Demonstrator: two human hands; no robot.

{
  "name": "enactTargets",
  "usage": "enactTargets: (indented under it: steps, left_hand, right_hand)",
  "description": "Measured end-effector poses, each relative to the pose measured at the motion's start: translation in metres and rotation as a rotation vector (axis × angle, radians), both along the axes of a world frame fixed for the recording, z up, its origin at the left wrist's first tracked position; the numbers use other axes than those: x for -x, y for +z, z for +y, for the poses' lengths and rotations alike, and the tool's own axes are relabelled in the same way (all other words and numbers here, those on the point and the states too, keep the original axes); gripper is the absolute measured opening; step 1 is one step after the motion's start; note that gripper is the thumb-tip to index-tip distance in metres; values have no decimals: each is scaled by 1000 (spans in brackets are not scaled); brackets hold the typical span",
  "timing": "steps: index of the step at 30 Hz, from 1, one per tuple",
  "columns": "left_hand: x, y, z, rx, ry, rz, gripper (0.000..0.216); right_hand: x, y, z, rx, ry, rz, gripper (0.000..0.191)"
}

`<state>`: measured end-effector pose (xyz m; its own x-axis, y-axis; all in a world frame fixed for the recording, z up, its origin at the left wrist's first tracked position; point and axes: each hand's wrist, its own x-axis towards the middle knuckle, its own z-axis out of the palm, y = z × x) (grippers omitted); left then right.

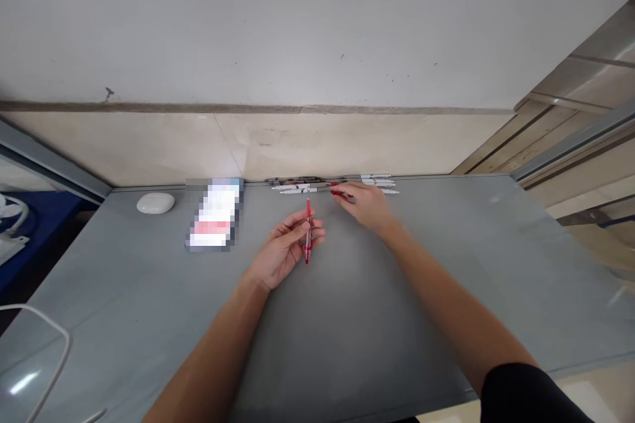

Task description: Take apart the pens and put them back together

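My left hand [285, 248] pinches a slim red pen [308, 234] between thumb and fingers. The pen stands nearly upright in the view, with a clear section near its lower end and a thin pale tip at the top. At the back edge of the table, my right hand [364, 203] has its fingers closed around a small red pen part [340, 192], partly covered by the fingertips. Several white pen pieces [295, 189] lie left of those fingers, with dark ones behind them. More white pens [380, 181] lie beyond the right hand, partly hidden by it.
The grey table [347, 330] meets a tiled wall [347, 145] at the back. A phone with a blurred screen [213, 215] and a white rounded case [155, 203] lie to the left. A white cable [62, 360] curves across the table's left front.
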<state>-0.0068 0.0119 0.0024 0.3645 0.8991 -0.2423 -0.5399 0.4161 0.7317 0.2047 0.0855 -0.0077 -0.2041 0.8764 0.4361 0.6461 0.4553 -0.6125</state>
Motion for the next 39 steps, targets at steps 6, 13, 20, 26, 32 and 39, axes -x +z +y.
enactTargets:
  steps: [6, 13, 20, 26, 32, 39]
  left_hand:
    - [1, -3, 1, -15, -2, 1, 19]
    - [1, -4, 2, -6, -3, 10, 22]
    - [1, -4, 2, -5, -5, 17, 21]
    - [1, -2, 2, -6, 4, 15, 19]
    - [1, -2, 2, -14, -2, 40, 20]
    - [1, -2, 0, -92, -17, 81, 22]
  right_hand:
    - [-2, 5, 13, -42, 35, -492, 32]
    - [-1, 7, 14, -60, 19, -650, 36]
    - [-2, 12, 13, -69, 21, -702, 36]
    - [-6, 13, 13, -77, 1, -748, 36]
    - [-5, 20, 8, -51, -36, -676, 32]
    - [-3, 38, -16, 107, -47, -36, 22]
